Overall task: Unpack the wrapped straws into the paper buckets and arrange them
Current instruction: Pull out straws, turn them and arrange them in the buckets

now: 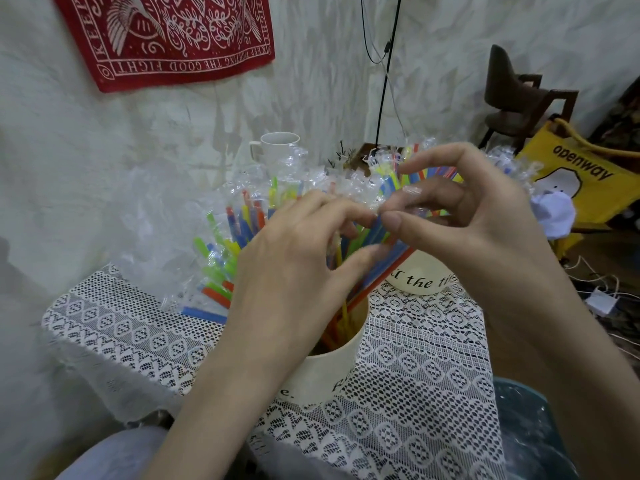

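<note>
Both hands meet above a cream paper bucket [341, 368] that holds several unwrapped coloured straws [346, 306]. My left hand [294, 265] grips a wrapped straw [375, 230] near its top. With thumb and forefinger, my right hand [467, 216] pinches the clear plastic wrapper at that straw's tip. Behind, a second cream bucket [420, 277] with black lettering stands partly hidden by my right hand. A heap of wrapped straws [239, 230] in clear plastic fans out to the left and back.
A white lace cloth [415, 393] covers the small table. A white mug [278, 145] stands at the back by the wall. A yellow tote bag [588, 174], a dark chair [519, 95] and cables lie to the right. A blue bin [533, 431] sits at lower right.
</note>
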